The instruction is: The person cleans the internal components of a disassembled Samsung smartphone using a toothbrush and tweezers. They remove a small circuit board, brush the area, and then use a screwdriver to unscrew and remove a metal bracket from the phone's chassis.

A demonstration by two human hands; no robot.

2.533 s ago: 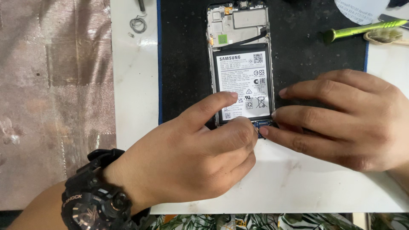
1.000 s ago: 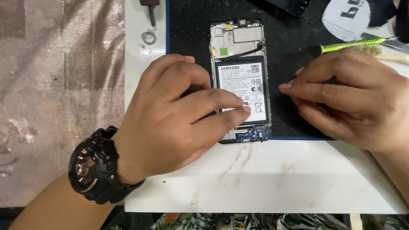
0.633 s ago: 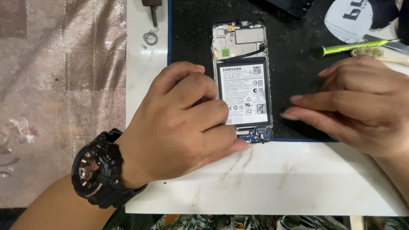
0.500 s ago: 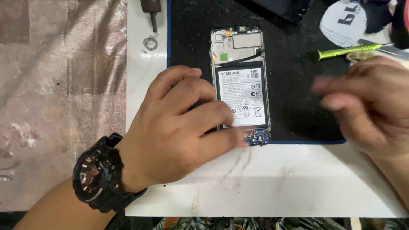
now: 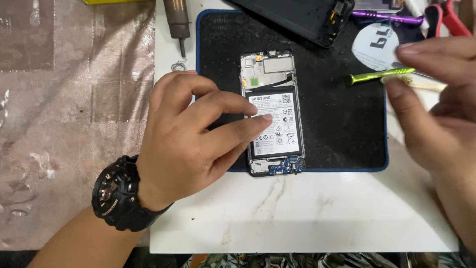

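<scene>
The white marble counter (image 5: 297,208) lies nearest, bare along its front edge. On it, the left hand (image 5: 188,139), a black watch (image 5: 121,201) on its wrist, rests with fingers spread apart, their tips pressing the left side of the opened phone (image 5: 272,121) and its white battery label. The phone lies flat on a black mat (image 5: 337,129). The right hand (image 5: 436,109) hovers with fingers loosely apart and empty, just beside a green screwdriver (image 5: 377,77). Farther back lies a dark back cover (image 5: 302,20).
</scene>
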